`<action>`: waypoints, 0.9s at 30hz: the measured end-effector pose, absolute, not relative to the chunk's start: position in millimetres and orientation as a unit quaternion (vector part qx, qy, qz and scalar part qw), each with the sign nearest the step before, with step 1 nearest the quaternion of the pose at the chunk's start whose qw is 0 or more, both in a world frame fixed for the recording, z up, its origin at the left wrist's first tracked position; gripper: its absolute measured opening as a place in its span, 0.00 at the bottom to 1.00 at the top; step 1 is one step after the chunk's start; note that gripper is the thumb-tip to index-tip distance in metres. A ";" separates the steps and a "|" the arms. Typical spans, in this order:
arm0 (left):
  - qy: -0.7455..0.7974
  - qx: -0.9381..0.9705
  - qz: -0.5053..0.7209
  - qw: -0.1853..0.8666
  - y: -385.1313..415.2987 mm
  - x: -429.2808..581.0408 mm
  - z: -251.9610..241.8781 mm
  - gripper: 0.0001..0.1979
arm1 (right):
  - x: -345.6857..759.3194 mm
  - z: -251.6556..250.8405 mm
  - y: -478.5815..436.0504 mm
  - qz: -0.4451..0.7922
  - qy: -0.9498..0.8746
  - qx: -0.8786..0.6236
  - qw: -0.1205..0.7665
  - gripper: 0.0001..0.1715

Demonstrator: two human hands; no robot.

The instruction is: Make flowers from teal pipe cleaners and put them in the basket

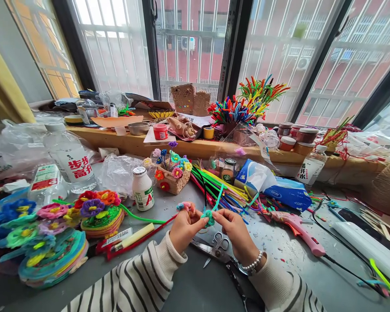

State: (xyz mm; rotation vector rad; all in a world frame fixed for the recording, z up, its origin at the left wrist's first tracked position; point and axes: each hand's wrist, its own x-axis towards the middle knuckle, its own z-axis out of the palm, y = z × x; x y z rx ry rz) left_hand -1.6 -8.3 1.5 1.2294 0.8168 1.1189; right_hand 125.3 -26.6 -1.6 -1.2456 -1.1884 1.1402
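Between my two hands is a teal pipe-cleaner flower (208, 217), its fuzzy loops bunched together. My left hand (186, 224) pinches its left side between thumb and finger; a pink and blue fuzzy piece (186, 206) shows at the curled fingers. On the right side, my right hand (235, 234) grips the flower with thumb and forefinger. A loose teal pipe cleaner end (219, 197) sticks up above it. Just below the hands, scissors (219, 249) lie on the grey table. Part of the flower is hidden by my fingertips.
Finished pipe-cleaner flowers (53, 225) stand at left near a white bottle (143, 189). Behind my hands are a flower-filled basket (177, 184) and a bundle of pipe cleaners (227, 195). A pink glue gun (299, 229) with its cord lies at right, near a blue tissue pack (287, 190).
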 end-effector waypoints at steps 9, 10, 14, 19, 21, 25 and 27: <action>0.369 0.583 0.497 0.526 -14.2 -1.7 1.7 0.16 | 132.3 3.4 -23.9 0.602 -0.428 -0.449 0.503 0.12; 0.359 0.562 0.483 0.567 -12.6 -2.4 0.2 0.17 | 135.6 4.2 -22.8 0.620 -0.439 -0.433 0.485 0.12; 0.348 0.514 0.431 0.655 -6.3 -4.8 -5.0 0.20 | 145.7 0.3 -18.7 0.727 -0.410 -0.379 0.400 0.12; 0.370 0.521 0.389 0.663 -2.6 -6.9 -7.0 0.21 | 149.7 -7.1 -15.7 0.797 -0.349 -0.357 0.340 0.15; 0.377 0.525 0.377 0.663 -1.5 -7.9 -7.5 0.21 | 149.0 -7.3 -15.6 0.802 -0.333 -0.355 0.345 0.15; 0.380 0.526 0.398 0.648 -0.7 -8.0 -10.3 0.20 | 141.4 -8.1 -16.9 0.791 -0.291 -0.375 0.387 0.13; 0.383 0.531 0.410 0.635 -2.2 -6.7 -12.2 0.20 | 135.1 -9.7 -17.9 0.765 -0.256 -0.401 0.433 0.11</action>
